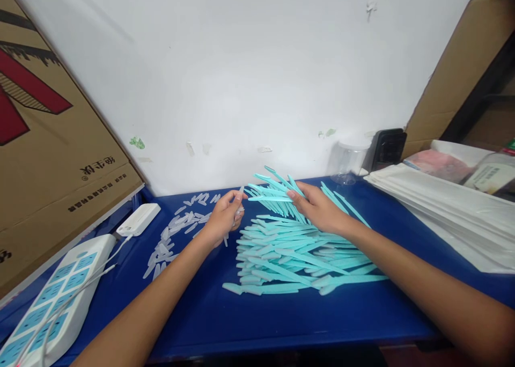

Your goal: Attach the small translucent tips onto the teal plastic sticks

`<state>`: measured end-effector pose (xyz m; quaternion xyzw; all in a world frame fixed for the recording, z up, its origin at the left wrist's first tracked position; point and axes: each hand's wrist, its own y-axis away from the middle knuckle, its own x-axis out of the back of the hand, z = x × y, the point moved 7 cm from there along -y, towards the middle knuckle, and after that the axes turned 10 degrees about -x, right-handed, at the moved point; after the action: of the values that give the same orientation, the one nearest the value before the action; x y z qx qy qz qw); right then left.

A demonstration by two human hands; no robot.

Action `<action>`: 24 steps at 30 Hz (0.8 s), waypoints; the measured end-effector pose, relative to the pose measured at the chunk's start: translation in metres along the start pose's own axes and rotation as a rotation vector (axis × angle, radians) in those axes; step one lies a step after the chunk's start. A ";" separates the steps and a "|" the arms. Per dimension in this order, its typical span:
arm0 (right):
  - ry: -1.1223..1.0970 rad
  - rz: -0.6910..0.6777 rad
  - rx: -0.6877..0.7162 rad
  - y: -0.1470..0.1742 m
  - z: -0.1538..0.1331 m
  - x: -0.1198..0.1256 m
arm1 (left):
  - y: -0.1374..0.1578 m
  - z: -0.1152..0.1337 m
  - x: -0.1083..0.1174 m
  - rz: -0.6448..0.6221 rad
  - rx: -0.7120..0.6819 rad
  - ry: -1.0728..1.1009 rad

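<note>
Currently, left hand (226, 214) fingers pinched on a few translucent pieces (242, 190) — right hand (317, 206) fingers clamped on a small fan of turquoise sticks (266, 198), tips pointing left, just beside the left hand. Stick pile (281, 254) on the blue worktop (217, 324), nearer than the right hand. Loose translucent bits (179, 225) left of the left hand. Further out — power strip (90, 262) near left, clear jar (351, 160) far right.

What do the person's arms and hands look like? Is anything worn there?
Both the left hand and the right hand are ungloved. No sleeve, watch or bracelet shows on the left forearm or right forearm. No ring is visible; some fingers are hidden.
</note>
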<state>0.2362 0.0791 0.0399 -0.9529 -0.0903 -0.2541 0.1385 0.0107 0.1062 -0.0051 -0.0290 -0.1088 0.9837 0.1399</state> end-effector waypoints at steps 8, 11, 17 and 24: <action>0.061 0.058 0.032 0.000 0.004 0.002 | 0.004 0.005 -0.005 -0.011 0.104 0.232; 0.153 0.126 0.076 0.000 0.003 0.003 | 0.005 0.006 -0.005 0.019 0.113 0.274; 0.198 0.117 0.115 0.001 0.002 -0.002 | 0.009 0.007 -0.012 0.010 0.129 0.332; 0.181 0.134 0.103 0.003 -0.001 -0.002 | 0.012 0.007 -0.019 -0.002 0.125 0.326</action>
<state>0.2345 0.0760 0.0391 -0.9217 -0.0267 -0.3241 0.2116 0.0250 0.0883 -0.0008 -0.1792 -0.0232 0.9707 0.1584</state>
